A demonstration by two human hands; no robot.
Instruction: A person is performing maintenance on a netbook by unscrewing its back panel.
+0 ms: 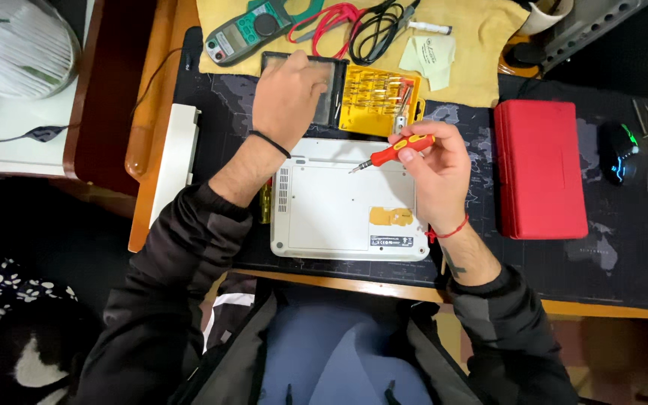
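A white laptop [350, 206] lay upside down on the dark desk mat [609, 270], and everything else sat around it. The right hand [436, 169] hovered over the laptop's far right corner, fingers closed round a red-and-yellow screwdriver [391, 152] whose tip pointed left above the laptop's base, not clearly touching it. The left hand [286, 94] reached beyond the laptop's far left corner, fingers loosely curled and resting on the clear lid [328, 75] of a bit case; whether it gripped the lid could not be told. The yellow bit tray [376, 94] lay just beyond the laptop's far edge, beside that lid. A red case [540, 169] stood to the right of the laptop, with a black mouse [618, 152] farther right. A green clamp meter [245, 31] rested well beyond the laptop on a tan cloth [481, 45].
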